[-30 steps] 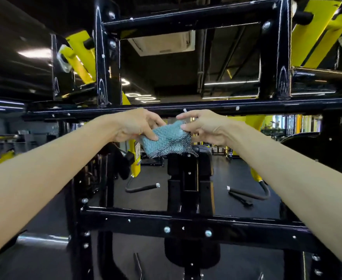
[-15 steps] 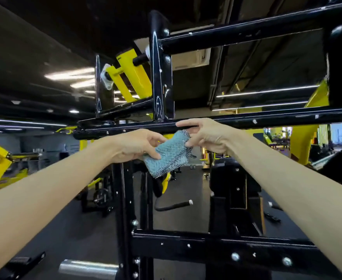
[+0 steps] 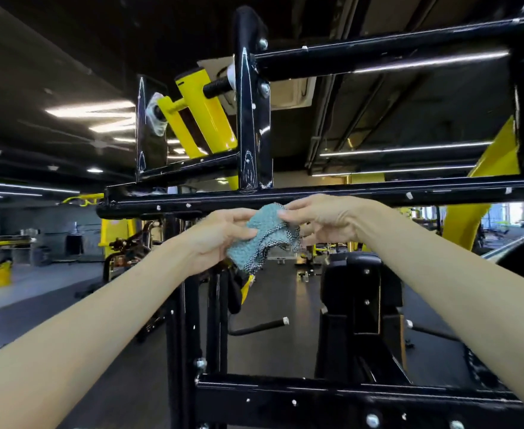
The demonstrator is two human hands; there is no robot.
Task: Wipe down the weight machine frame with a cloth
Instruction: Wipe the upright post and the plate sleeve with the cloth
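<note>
Cloth (image 3: 262, 236), bunched just below the crossbar (image 3: 347, 193), is pinched by left hand (image 3: 220, 236) and right hand (image 3: 322, 221); loosening either pinch mid-refold could drop it.

My bare forearms reach in from the lower left and lower right, meeting at the centre of the frame. My left hand (image 3: 220, 236) grips the cloth (image 3: 254, 243) from the side, while my right hand (image 3: 325, 219) pinches its upper edge - both wrists are nearly level.
</note>
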